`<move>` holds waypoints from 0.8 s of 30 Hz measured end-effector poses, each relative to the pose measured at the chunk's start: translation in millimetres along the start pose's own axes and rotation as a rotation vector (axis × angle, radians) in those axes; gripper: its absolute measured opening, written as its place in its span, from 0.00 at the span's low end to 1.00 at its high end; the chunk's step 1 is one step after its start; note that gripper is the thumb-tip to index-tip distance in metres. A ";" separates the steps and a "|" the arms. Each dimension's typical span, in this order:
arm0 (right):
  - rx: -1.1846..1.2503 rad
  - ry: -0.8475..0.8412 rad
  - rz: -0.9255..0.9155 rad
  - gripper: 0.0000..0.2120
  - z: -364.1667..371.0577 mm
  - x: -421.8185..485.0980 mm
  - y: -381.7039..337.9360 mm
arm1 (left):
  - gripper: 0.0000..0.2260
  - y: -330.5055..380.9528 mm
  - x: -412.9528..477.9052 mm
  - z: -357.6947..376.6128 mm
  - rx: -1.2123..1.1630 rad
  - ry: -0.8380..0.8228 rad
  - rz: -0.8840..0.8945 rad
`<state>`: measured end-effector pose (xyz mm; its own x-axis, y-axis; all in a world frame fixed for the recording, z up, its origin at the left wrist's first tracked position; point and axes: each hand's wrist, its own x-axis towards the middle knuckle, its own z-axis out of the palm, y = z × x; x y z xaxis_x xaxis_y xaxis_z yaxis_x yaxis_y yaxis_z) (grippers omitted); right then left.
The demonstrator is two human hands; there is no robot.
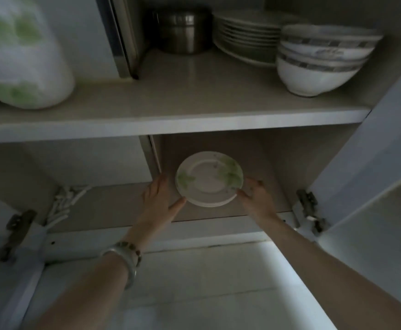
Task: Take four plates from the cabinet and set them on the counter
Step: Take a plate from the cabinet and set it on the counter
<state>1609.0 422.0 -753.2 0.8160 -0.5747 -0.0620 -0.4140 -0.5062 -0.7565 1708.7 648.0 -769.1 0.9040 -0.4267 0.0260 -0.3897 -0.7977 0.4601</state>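
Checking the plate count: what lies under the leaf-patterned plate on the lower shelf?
Rims of more white plates show beneath the leaf-patterned plate, stacked. Their faces are covered, and the count is unclear.

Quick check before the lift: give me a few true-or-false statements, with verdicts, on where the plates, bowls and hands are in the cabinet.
1. The leaf-patterned plate stack sits on the lower shelf. True.
2. The bowls are stacked on the lower shelf beside the hands. False: they stand on the upper shelf, right of the white plates.
3. The left hand and right hand flank the leaf-patterned plate stack, one on each side. True.
4. The steel container stands right of the bowls. False: it stands left of the white plates, at the back of the upper shelf.
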 end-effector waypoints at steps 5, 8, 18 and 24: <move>-0.051 0.023 0.004 0.11 2.5 40.7 -1.8 | 0.27 8.5 32.3 10.8 -0.013 0.028 -0.022; -0.079 0.038 0.040 0.11 9.0 67.6 5.3 | 0.24 12.9 49.8 24.3 -0.010 -0.021 -0.089; -0.021 0.052 0.219 0.09 31.6 78.5 24.4 | 0.14 6.3 71.3 57.5 -0.078 -0.039 -0.195; -0.052 0.127 0.237 0.09 32.1 77.9 20.5 | 0.14 11.7 62.5 63.6 -0.364 0.111 -0.228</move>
<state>1677.0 387.5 -794.5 0.6378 -0.7557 -0.1488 -0.6107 -0.3784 -0.6956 1749.5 584.9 -818.5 0.9808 -0.1931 -0.0260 -0.1093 -0.6556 0.7472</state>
